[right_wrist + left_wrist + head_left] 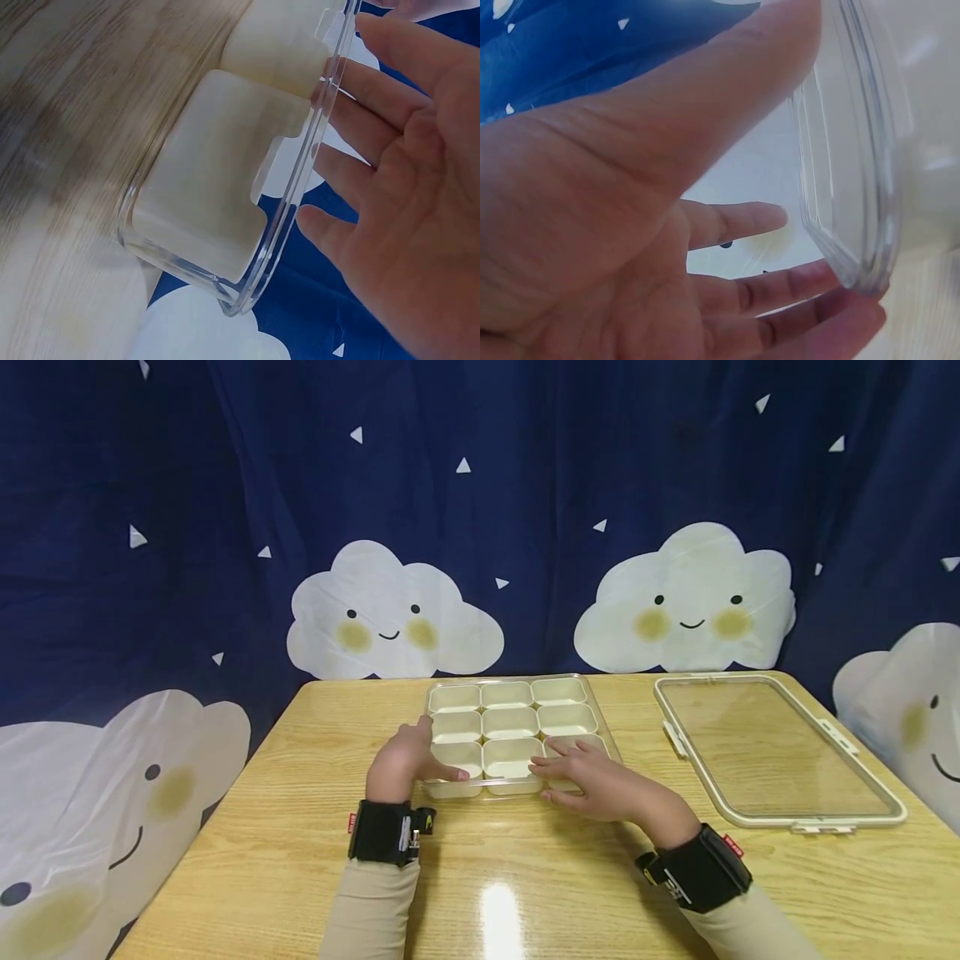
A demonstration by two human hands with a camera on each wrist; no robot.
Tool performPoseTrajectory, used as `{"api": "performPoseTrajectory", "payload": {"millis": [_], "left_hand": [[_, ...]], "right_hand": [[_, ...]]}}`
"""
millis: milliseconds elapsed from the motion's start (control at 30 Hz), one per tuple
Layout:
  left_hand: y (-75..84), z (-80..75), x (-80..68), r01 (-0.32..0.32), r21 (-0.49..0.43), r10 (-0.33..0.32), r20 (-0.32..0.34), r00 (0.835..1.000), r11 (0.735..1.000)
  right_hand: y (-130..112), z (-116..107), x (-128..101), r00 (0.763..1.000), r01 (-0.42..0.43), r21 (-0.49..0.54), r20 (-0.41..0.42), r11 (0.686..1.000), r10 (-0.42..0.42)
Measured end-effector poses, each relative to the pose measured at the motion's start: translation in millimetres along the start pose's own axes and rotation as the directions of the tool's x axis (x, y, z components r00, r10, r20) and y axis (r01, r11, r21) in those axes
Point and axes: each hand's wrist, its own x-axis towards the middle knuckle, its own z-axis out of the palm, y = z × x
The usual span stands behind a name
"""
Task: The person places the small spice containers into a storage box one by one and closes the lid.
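Observation:
A clear plastic box (611, 750) stands on the table, fitted with rows of cream-coloured cups (511, 724). My left hand (405, 756) holds the box's front left corner, its thumb over the front left cup and its fingers along the left side. In the left wrist view the fingers (802, 285) touch the clear rim (877, 255). My right hand (592, 779) is spread at the front right, fingers extended over the front rim and the cups there. From the right wrist view, the fingers (367, 112) reach across the rim beside a cream cup (210, 172); contact is unclear.
To the right, a clear lid (780, 752) with a cream frame and side latches lies flat on the wooden table (285, 827). Behind the table hangs a dark blue curtain (525, 485) printed with clouds.

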Motion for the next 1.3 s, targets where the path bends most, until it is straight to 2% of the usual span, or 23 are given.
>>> {"api": "performPoseTrajectory", "payload": {"millis": [367, 567, 933, 1200, 1300], "left_hand": [[3.0, 6.6, 4.3, -0.025, 0.043, 0.028, -0.062, 0.998, 0.999], [2.1, 9.2, 7.9, -0.022, 0.076, 0.027, -0.058, 0.998, 0.997], [1.4, 10.9, 9.3, -0.007, 0.073, 0.010, -0.042, 0.999, 0.997], [-1.1, 8.6, 8.9, -0.011, 0.045, 0.012, -0.032, 0.999, 0.999], [-1.0, 4.4, 9.6, -0.021, 0.054, 0.024, -0.052, 0.998, 0.998]], "right_hand": [[-2.8, -1.8, 0.8, 0.998, -0.040, 0.000, 0.038, 0.999, 0.040], [-4.1, -1.6, 1.1, 0.997, -0.056, -0.014, 0.043, 0.998, 0.057], [-5.5, 0.1, -0.3, 0.996, -0.071, -0.005, 0.055, 0.997, 0.071], [-5.9, -0.5, -0.4, 0.996, -0.067, -0.004, 0.057, 0.998, 0.067], [-3.8, -2.7, 1.1, 0.997, -0.059, -0.002, 0.041, 0.998, 0.059]]}}
